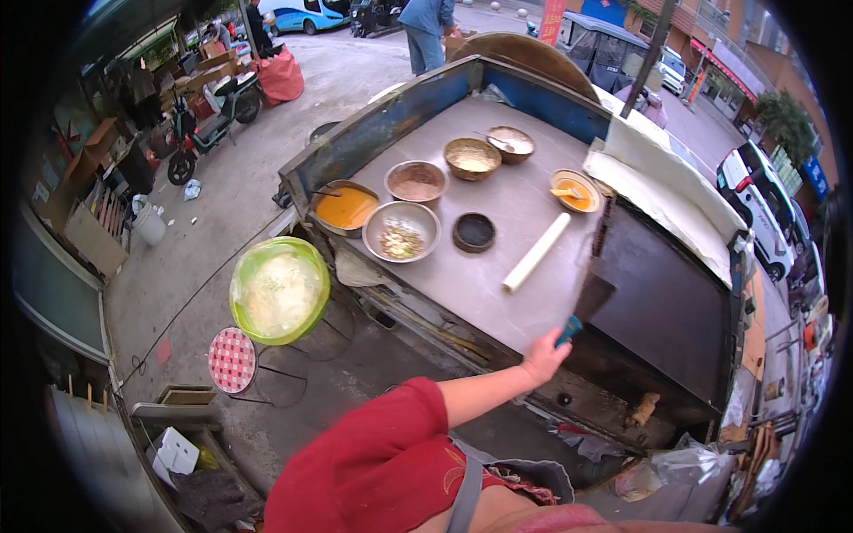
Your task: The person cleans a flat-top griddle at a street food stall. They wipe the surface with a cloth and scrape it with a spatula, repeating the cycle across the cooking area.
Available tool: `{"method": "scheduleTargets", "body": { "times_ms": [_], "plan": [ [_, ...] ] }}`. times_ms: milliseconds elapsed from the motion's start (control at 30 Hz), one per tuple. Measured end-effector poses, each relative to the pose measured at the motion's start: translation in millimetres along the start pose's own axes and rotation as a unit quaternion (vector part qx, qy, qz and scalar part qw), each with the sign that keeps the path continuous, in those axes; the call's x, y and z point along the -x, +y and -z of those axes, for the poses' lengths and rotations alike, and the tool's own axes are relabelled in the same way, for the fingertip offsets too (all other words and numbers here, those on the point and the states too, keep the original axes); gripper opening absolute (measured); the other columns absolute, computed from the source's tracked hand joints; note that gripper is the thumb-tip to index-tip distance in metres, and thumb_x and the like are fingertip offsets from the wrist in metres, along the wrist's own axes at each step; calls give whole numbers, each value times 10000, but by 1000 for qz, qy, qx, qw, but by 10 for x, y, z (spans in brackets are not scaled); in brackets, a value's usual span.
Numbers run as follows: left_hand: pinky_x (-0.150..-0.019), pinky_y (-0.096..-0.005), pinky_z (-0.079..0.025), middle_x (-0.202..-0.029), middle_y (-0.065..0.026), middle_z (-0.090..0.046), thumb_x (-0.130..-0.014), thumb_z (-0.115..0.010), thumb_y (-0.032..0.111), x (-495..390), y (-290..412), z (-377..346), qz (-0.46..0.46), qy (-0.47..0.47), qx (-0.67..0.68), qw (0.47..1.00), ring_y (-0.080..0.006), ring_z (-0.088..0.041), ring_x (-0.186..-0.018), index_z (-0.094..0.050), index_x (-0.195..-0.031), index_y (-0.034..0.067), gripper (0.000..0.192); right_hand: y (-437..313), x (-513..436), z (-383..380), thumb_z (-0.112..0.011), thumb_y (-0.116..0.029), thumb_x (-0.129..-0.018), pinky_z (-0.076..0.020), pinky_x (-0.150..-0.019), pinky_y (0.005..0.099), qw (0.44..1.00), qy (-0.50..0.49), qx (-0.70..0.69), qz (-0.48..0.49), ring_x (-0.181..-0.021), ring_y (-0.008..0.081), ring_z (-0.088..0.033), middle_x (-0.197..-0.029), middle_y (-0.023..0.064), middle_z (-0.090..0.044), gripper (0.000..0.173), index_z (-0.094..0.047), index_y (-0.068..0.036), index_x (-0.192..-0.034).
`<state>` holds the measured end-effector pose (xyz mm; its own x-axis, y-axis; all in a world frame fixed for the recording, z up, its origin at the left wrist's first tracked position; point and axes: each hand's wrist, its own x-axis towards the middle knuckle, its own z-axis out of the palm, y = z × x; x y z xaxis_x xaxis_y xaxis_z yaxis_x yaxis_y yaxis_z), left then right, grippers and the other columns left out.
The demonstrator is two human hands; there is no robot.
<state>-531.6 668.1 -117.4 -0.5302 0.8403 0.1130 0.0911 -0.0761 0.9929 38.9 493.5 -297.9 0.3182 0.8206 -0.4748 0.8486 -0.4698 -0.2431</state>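
Observation:
My left hand (546, 360) grips the teal handle of a wide-bladed scraper (595, 298). Its dark blade, slightly blurred, is over the near left edge of a flat black griddle (666, 306). My right hand is out of view. On the metal worktop (460, 293) beside the griddle lies a white rod like a rolling pin (536, 253). Beyond it, a small bowl (576, 191) holds orange-yellow liquid and a brush-like tool. A round black dish (474, 232) sits left of the rod. Near the left corner, a steel bowl (402, 232) contains chopped pale and green pieces.
An orange batter pan (346, 206) and bowls of brown powder (416, 182), pale flakes (472, 158) and white powder (511, 144) stand farther back. Left of the cart are a green basin (280, 290) of dough-like food and a checked stool (232, 360). A person (426, 33) stands beyond.

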Motion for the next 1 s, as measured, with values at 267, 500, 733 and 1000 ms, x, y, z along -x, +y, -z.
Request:
{"method": "scheduleTargets", "body": {
  "times_ms": [267,500,733,1000],
  "plan": [
    [-662,-464,-461,-838,-218,-604,-833,-603,254,-166,-5,1517,-40,-61,-47,996,-411,-589,-794,-567,-1040,71,279,-1559,821,-972,-539,-404,-857,-493,-762,506,979,-46,108,166,-898,428,-622,-943,253,-642,411,-624,-50,-1048],
    [-677,-481,-462,-868,-191,-605,-819,-601,219,-505,-219,2370,-81,-29,-95,992,-408,-587,-799,-553,-1022,78,252,-3135,1404,-756,-599,-345,-817,-502,-750,468,977,65,39,201,-865,392,-623,-954,215,-634,373,-587,-70,-1069],
    [-666,-474,-461,-849,-194,-587,-820,-598,206,-506,-213,2383,-75,-40,-88,992,-414,-576,-788,-532,-972,65,218,-4824,2074,21,-592,1,-703,-508,-714,423,969,117,7,215,-763,347,-651,-787,188,-661,200,-615,0,-902],
    [-648,-472,-455,-838,-202,-582,-821,-609,205,-512,-242,2366,-94,-40,-100,990,-421,-571,-776,-536,-974,53,228,-5770,2206,270,-523,15,-681,-478,-781,393,886,228,-111,389,-822,344,-596,-867,171,-592,240,-589,14,-911]
  ]
}}
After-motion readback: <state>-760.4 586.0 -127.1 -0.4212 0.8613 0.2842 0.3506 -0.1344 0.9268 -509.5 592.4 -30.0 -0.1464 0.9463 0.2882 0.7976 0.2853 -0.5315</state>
